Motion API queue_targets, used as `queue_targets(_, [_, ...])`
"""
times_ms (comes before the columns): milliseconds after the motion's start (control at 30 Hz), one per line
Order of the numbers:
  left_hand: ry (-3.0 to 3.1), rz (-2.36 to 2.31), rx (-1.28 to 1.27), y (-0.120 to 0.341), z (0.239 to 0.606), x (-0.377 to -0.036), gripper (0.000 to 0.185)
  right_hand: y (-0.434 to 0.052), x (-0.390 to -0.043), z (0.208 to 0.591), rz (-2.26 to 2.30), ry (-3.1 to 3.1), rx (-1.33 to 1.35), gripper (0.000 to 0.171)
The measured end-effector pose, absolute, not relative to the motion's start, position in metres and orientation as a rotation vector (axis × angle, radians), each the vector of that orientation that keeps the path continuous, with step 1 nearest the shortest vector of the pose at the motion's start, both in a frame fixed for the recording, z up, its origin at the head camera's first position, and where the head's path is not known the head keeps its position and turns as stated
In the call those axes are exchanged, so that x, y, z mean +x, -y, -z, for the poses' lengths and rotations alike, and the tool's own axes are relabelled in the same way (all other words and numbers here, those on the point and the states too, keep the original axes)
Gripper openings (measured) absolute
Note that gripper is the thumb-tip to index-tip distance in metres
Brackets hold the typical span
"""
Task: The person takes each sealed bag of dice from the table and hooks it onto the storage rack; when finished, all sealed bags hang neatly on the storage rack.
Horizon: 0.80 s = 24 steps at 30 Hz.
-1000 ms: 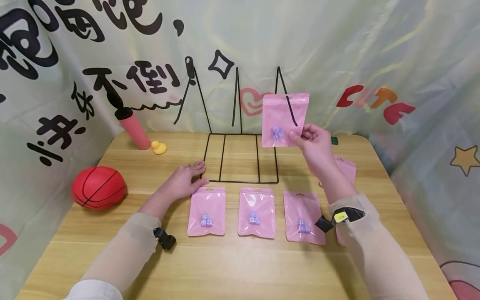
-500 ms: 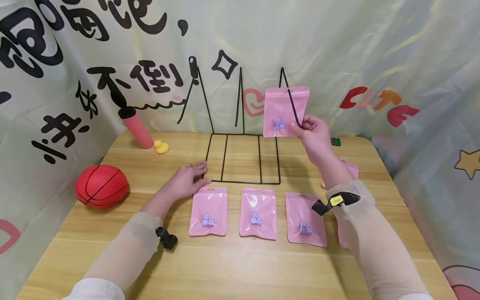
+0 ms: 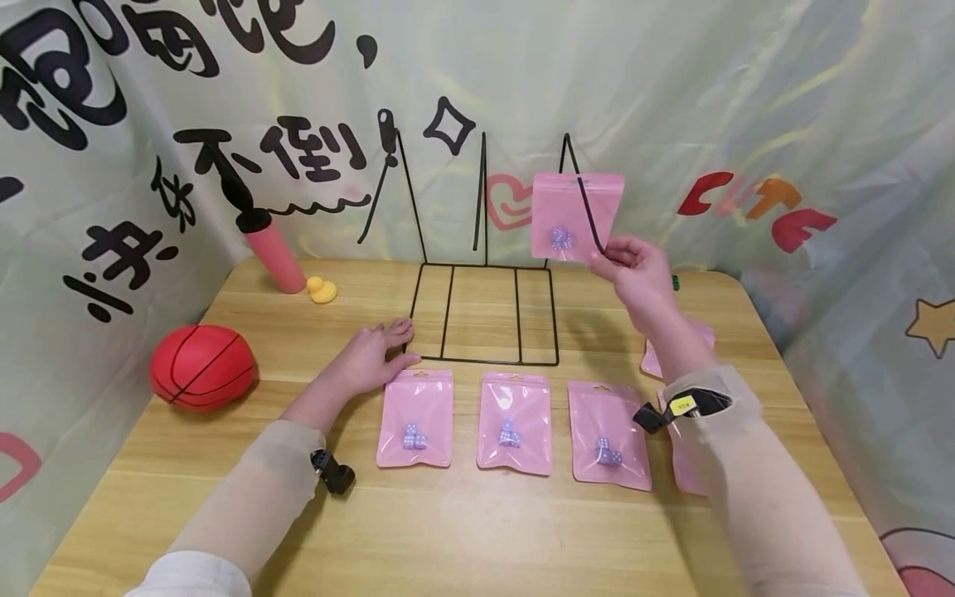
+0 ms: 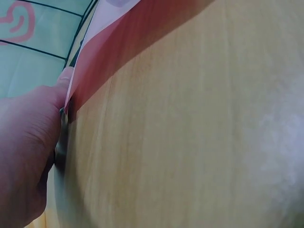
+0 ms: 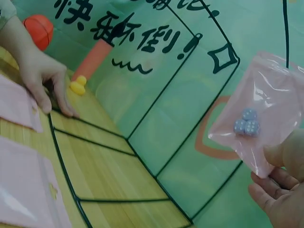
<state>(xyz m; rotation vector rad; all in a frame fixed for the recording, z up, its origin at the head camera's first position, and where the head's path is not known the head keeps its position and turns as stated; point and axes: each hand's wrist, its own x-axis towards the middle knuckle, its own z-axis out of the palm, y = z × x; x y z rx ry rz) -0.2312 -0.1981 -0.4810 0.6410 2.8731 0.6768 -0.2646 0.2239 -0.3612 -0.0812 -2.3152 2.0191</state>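
A pink zip bag (image 3: 552, 203) with purple dice (image 5: 248, 124) inside hangs at the right prong of a black wire rack (image 3: 485, 361), the prong crossing in front of it. My right hand (image 3: 642, 278) pinches this bag by its lower right corner, thumb in front. On the rack's front left corner rests my left hand (image 3: 366, 356), fingers spread along the base wire. Just in front of the rack lie three more pink bags of dice: a left bag (image 3: 395, 406), a middle bag (image 3: 492, 406) and a right bag (image 3: 589, 410). The rack's other two prongs are bare.
More pink bags (image 3: 686, 464) lie at the right, partly hidden under my right forearm. A red basketball (image 3: 201, 367), a pink pump (image 3: 276, 257) and a yellow duck (image 3: 322, 290) stand at the left. A printed curtain (image 3: 671, 99) hangs behind the table (image 3: 477, 539).
My right hand has raised the pink bag a little and shifted it slightly right, up against the right prong. The left hand has stayed on the rack's corner.
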Motion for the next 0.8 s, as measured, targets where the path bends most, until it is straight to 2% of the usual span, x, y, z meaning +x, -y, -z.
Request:
queue_targets(367, [-2.865, -0.682, 0.619, 0.196, 0.481, -0.229, 0.062, -0.267, -0.241, 0.373, -1.657, 2.664, 0.074, 0.046])
queue_targets(500, [-2.865, -0.683, 0.639, 0.197, 0.481, -0.230, 0.062, -0.286, -0.227, 0.377, -1.548, 2.773, 0.107, 0.046])
queue_targets(800, [-2.872, -0.713, 0.679, 0.199, 0.482, -0.231, 0.062, -0.324, -0.203, 0.388, -1.414, 2.911, -0.003, 0.054])
